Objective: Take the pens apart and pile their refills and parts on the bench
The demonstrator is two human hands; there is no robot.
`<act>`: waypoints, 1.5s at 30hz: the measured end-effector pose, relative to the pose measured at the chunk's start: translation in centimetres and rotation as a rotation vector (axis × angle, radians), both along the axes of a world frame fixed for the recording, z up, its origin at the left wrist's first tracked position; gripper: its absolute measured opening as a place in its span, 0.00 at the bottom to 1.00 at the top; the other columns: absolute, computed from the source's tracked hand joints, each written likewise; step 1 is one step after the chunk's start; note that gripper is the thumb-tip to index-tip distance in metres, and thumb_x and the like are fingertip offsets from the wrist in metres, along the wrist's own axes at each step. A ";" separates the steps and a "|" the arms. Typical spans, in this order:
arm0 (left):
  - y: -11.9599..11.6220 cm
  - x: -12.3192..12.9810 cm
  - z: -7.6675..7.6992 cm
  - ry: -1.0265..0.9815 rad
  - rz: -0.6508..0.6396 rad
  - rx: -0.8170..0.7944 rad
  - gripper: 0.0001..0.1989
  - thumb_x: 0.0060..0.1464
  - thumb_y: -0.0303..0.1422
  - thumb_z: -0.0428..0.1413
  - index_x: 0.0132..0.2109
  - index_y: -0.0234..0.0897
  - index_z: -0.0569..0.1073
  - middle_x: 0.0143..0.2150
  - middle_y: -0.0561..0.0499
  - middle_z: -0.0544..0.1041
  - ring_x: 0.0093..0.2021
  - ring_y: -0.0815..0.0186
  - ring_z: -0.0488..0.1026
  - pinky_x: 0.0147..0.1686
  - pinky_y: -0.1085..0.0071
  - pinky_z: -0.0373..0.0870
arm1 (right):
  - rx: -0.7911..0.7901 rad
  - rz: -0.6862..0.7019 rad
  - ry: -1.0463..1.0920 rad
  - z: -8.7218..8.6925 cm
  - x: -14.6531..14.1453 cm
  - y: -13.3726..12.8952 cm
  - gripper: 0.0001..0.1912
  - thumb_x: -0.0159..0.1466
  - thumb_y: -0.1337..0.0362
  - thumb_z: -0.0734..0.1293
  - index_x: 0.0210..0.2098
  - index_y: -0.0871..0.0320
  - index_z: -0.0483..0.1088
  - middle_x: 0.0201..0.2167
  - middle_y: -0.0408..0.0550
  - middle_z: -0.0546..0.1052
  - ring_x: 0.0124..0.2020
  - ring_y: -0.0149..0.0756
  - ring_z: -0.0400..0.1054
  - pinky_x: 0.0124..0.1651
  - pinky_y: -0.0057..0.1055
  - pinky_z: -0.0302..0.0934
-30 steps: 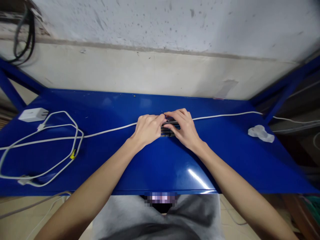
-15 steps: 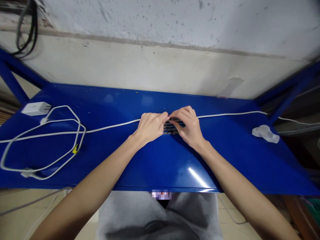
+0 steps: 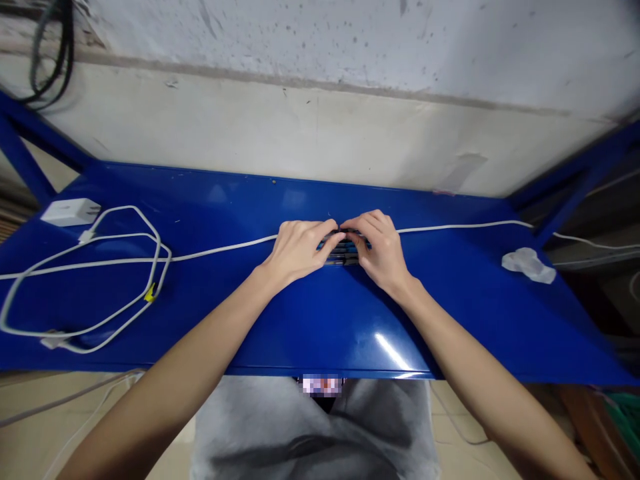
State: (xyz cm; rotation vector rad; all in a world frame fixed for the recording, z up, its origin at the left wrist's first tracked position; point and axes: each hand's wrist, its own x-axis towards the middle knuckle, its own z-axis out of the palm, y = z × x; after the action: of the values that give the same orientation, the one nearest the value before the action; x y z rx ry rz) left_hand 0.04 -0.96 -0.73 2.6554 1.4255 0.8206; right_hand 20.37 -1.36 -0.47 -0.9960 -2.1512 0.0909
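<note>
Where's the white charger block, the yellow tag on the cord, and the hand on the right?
White charger block (image 3: 70,212): head view, its top.
Yellow tag (image 3: 149,293): head view, its middle.
Right hand (image 3: 382,249): head view, back of the hand.

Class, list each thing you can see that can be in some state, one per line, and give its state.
Left hand: fingers bent at the rods
Right hand: fingers curled at the rods
Slender rods: lying side by side, partly covered
White charger: unplugged, prongs bare
Looped white cable: loosely coiled
Long white cable: stretched out
Clear plastic: crumpled
Black cable: hanging looped
</note>
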 end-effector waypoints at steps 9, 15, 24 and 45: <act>0.6 -0.1 0.1 0.100 -0.050 0.139 0.18 0.74 0.36 0.44 0.45 0.36 0.77 0.37 0.48 0.80 0.40 0.60 0.73 0.39 0.64 0.61 | -0.013 -0.086 -0.207 0.1 0.1 -0.1 0.17 0.76 0.65 0.55 0.55 0.55 0.73 0.40 0.53 0.75 0.43 0.47 0.62 0.45 0.43 0.58; 0.6 0.0 0.1 0.107 -0.037 0.138 0.16 0.73 0.34 0.45 0.41 0.36 0.76 0.36 0.48 0.78 0.39 0.60 0.71 0.38 0.63 0.59 | 0.033 -0.130 -0.179 0.0 0.1 0.1 0.15 0.76 0.60 0.57 0.47 0.54 0.75 0.38 0.51 0.75 0.44 0.45 0.64 0.54 0.46 0.61; 0.7 -0.1 0.0 0.082 0.000 0.130 0.15 0.72 0.33 0.47 0.39 0.38 0.76 0.34 0.49 0.78 0.37 0.60 0.71 0.37 0.63 0.60 | 0.000 -0.115 -0.139 -0.1 0.3 0.2 0.13 0.75 0.66 0.55 0.44 0.55 0.72 0.38 0.51 0.75 0.42 0.46 0.64 0.48 0.46 0.60; 0.6 -0.5 -0.2 -0.093 0.047 0.072 0.16 0.71 0.34 0.47 0.37 0.38 0.76 0.31 0.50 0.77 0.34 0.63 0.71 0.36 0.66 0.63 | -0.168 -0.205 0.224 0.7 0.7 -0.2 0.20 0.76 0.53 0.58 0.30 0.55 0.65 0.22 0.39 0.62 0.22 0.29 0.53 0.28 0.33 0.48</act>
State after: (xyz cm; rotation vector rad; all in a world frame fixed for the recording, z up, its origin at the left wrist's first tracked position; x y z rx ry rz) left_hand -0.48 -0.35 -0.95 2.6057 1.4688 1.0043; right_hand 21.05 -1.59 0.22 -1.2360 -1.8517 0.2744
